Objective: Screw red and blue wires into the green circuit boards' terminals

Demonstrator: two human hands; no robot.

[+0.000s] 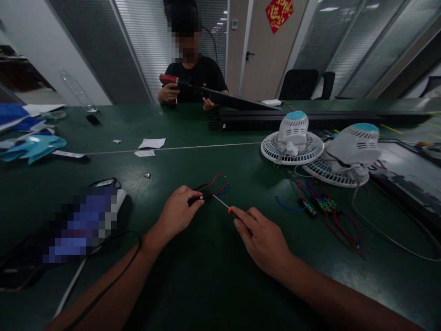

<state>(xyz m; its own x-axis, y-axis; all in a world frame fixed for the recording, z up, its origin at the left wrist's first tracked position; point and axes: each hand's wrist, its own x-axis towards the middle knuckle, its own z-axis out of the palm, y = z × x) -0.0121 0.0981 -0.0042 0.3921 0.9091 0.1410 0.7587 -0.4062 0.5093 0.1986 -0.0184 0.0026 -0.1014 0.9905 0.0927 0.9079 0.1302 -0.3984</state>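
Observation:
My left hand (179, 209) is closed on a small black part (206, 196) whose exact kind I cannot make out. Red and blue wires (220, 189) stick out from its far side. In my right hand (263, 239) is a thin screwdriver (222, 202) with an orange collar, its handle mostly hidden by my fingers. The shaft points up and left, and its tip is at the black part's right end; whether it touches is too small to tell. To the right of my right hand lie small green circuit boards (325, 204) with red and blue wires.
Two white fan heads (292, 149) rest face down at the right, near an opened flat panel (409, 172). A blurred-out device (86, 220) lies left. Paper scraps (152, 143) and blue gloves (37, 145) lie farther back. Across the table (193, 124), a person holds a red drill (168, 80).

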